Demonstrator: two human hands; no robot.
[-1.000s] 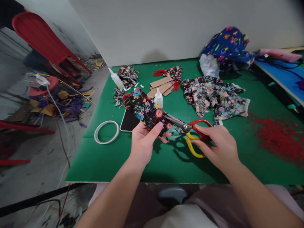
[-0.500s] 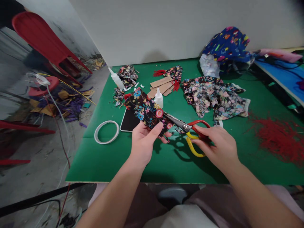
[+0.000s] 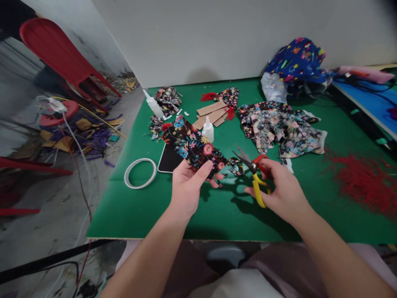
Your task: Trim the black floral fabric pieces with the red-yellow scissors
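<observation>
While a white ring of tape (image 3: 140, 173) lies flat at the left of the green bench (image 3: 130, 211), just beside it a dark flat rectangular card (image 3: 169, 159) rests partly under the work. Above that card the left hand (image 3: 189, 187) pinches one end of a black strip of flowered fabric (image 3: 192, 144), thumb on top, grip closed on the cloth, so the strip slants up and away over the bench toward a small white squeeze bottle (image 3: 207, 129). Near the strip's lower end the right hand (image 3: 281, 192) holds red-and-yellow-handled scissors (image 3: 253, 171), fingers through the loops, blades parted and clear of the cloth (a small flowered offcut (image 3: 236, 165) lies between). Judging by the scraps about, trimming looks partly done; further right sit a crumpled heap of flowered cloth (image 3: 281, 128) and loose red threads (image 3: 366, 182).
</observation>
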